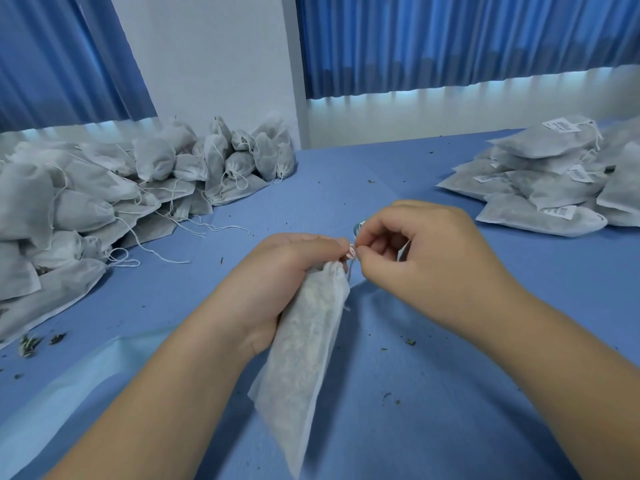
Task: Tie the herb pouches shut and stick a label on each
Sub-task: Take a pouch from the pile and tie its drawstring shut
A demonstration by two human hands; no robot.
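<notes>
Your left hand grips the gathered neck of one herb pouch, fingers curled round it. The pouch hangs down and toward you from that hand, tilted, its bottom end near the frame edge. Your right hand is just beside the left, fingertips nearly touching it, and pinches the drawstring right at the pouch neck. A short bit of string trails below the pinch. Can't tell if a knot is formed.

Both hands are above the blue surface.

Far left of your left hand: a big untidy pile of pouches with loose strings trailing toward the hands, no labels visible on them.

Far right of your right hand: a flatter stack of labelled pouches, with a white barcode label on the nearest one.

Herb crumbs are scattered on the surface, thickest left of your left forearm. A small shiny item sits just behind the right hand, too hidden to name. Blue curtains hang beyond.
</notes>
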